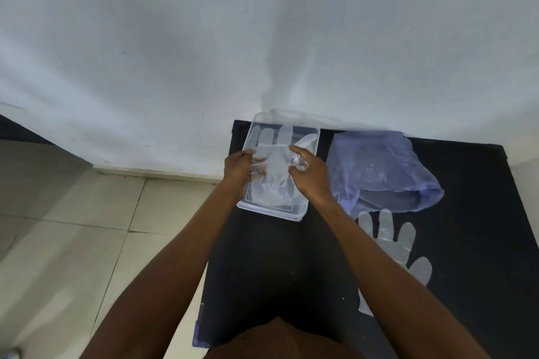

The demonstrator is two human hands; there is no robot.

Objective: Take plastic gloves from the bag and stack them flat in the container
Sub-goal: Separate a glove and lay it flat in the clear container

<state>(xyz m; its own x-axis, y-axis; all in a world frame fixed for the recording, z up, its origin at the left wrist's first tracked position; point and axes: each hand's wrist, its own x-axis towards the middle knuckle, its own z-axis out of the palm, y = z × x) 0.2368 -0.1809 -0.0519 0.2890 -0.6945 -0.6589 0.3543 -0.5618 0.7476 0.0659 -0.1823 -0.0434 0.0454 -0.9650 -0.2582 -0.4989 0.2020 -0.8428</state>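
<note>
Head view: left hand [237,167] and right hand [307,173] each grip clamped on a glove [272,181] over the container [303,210].

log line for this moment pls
both hands: left hand and right hand pressing glove | in container | bag right | spare glove on table

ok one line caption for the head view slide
Both hands flatten a plastic glove in the clear container.
</note>
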